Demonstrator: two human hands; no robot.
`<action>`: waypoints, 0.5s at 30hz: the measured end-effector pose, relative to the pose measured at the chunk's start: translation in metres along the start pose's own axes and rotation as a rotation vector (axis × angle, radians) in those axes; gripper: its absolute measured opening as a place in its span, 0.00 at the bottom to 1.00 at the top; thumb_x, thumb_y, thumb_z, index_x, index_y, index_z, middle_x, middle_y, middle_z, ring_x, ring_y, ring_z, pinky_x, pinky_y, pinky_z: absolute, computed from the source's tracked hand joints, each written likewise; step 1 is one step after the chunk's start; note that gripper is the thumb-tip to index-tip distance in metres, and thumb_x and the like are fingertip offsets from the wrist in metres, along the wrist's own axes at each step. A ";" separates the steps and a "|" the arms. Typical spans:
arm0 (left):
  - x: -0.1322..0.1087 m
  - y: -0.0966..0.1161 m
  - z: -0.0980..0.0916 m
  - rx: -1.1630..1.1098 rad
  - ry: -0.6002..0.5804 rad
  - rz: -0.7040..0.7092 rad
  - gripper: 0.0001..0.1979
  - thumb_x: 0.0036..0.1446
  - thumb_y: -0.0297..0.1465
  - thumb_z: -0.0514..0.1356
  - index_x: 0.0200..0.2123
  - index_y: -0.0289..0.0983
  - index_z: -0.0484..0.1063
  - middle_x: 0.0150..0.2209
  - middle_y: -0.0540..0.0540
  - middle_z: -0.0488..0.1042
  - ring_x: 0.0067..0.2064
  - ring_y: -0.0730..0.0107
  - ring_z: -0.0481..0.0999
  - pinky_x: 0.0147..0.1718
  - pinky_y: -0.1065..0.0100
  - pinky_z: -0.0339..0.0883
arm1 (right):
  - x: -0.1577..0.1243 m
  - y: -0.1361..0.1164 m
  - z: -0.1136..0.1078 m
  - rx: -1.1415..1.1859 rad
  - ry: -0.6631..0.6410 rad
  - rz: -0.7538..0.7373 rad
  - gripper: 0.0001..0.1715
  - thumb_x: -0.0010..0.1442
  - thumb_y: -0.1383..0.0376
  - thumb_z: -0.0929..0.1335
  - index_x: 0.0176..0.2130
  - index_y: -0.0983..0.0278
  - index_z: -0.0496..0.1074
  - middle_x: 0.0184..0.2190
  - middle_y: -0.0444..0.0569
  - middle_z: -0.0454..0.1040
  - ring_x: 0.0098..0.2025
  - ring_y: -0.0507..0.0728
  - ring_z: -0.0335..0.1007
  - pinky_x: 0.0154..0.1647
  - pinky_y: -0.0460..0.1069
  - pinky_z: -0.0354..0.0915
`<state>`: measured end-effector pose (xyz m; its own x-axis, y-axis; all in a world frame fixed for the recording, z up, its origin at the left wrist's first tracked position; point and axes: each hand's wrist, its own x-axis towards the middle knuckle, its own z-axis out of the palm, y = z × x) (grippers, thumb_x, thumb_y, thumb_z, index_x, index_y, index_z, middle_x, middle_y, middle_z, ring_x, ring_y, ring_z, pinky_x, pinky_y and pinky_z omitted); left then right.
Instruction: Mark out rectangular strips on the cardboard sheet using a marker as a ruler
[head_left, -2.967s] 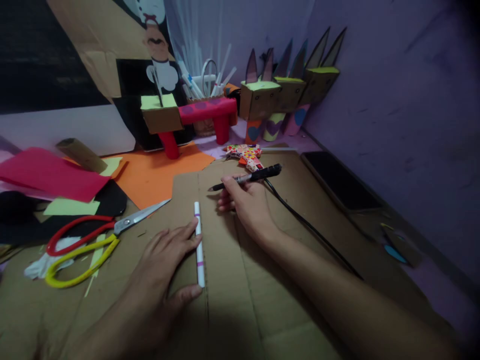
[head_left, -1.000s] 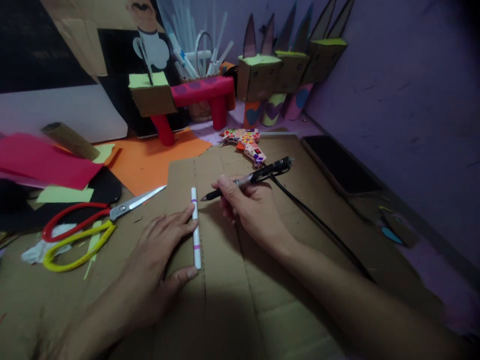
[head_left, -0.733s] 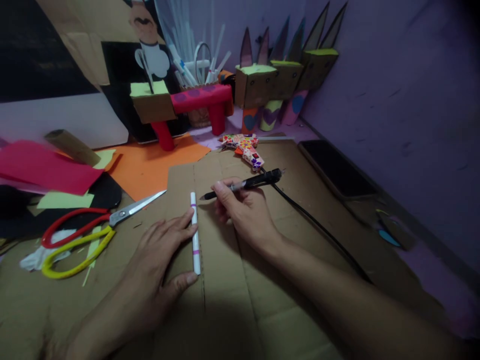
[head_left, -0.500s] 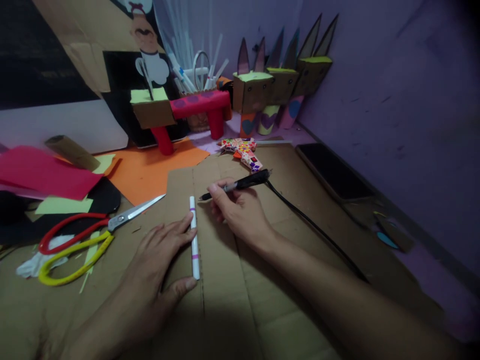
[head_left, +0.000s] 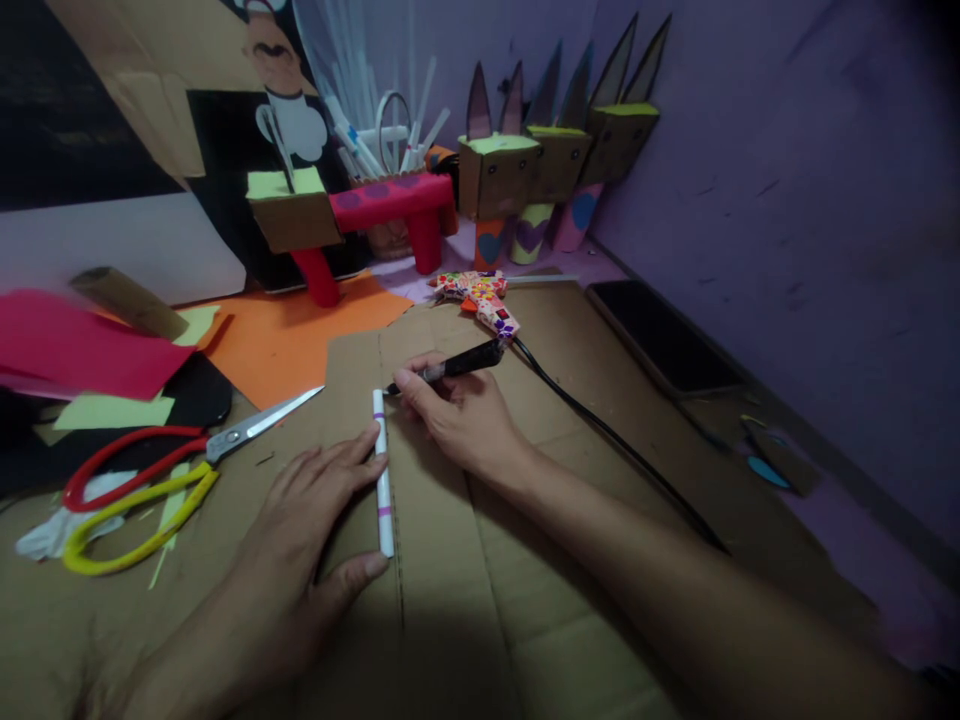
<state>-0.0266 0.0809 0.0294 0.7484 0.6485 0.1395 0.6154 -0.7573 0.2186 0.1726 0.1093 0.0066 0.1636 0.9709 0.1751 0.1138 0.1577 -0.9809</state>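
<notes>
One white marker (head_left: 383, 485) lay on cardboard (head_left: 435, 540), touched by spread fingers of the left hand (head_left: 300, 525); the right hand (head_left: 461, 420) held a black pen (head_left: 472, 358) in its fingers beside the marker's far end.

The right hand (head_left: 459, 422) covers part of the black pen (head_left: 471, 358), and whether the pen's tip touches the cardboard (head_left: 442, 560) cannot be told. The left hand (head_left: 304, 520) hides a bit of the white marker (head_left: 383, 486); the left forearm (head_left: 191, 640) runs off the bottom edge. The cable (head_left: 615, 434) is lost behind the right forearm (head_left: 637, 540), itself cut off at lower right. The top edge crops the printed figure (head_left: 285, 88) at upper left. The red animal (head_left: 361, 208) partly blocks the basket (head_left: 388, 240).
</notes>
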 end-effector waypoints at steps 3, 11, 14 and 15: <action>0.001 0.000 0.000 0.000 -0.004 0.006 0.27 0.57 0.45 0.55 0.57 0.43 0.56 0.60 0.40 0.64 0.58 0.50 0.66 0.53 0.48 0.63 | 0.000 0.001 0.000 -0.028 -0.005 0.000 0.12 0.60 0.58 0.65 0.33 0.63 0.71 0.21 0.41 0.69 0.24 0.51 0.67 0.26 0.45 0.63; -0.003 -0.001 0.001 -0.050 -0.029 -0.023 0.27 0.57 0.45 0.56 0.57 0.44 0.56 0.63 0.42 0.61 0.61 0.49 0.63 0.56 0.47 0.60 | -0.003 -0.002 -0.001 -0.047 -0.008 -0.016 0.12 0.60 0.58 0.64 0.31 0.63 0.71 0.21 0.42 0.70 0.25 0.51 0.68 0.27 0.46 0.63; -0.002 -0.001 0.002 -0.060 -0.038 -0.039 0.27 0.57 0.44 0.56 0.58 0.44 0.56 0.64 0.43 0.59 0.61 0.50 0.61 0.57 0.46 0.58 | -0.005 -0.003 -0.002 -0.057 -0.014 -0.019 0.11 0.59 0.59 0.65 0.30 0.64 0.71 0.21 0.42 0.70 0.25 0.51 0.68 0.28 0.46 0.63; -0.002 -0.001 0.002 -0.065 -0.042 -0.042 0.27 0.57 0.44 0.56 0.58 0.45 0.55 0.64 0.43 0.59 0.61 0.50 0.61 0.57 0.46 0.58 | -0.006 -0.003 -0.003 -0.056 -0.012 -0.026 0.11 0.59 0.60 0.65 0.30 0.64 0.71 0.21 0.42 0.70 0.25 0.51 0.68 0.28 0.46 0.63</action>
<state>-0.0279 0.0800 0.0268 0.7326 0.6749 0.0884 0.6305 -0.7218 0.2855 0.1738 0.1025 0.0086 0.1484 0.9687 0.1990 0.1728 0.1727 -0.9697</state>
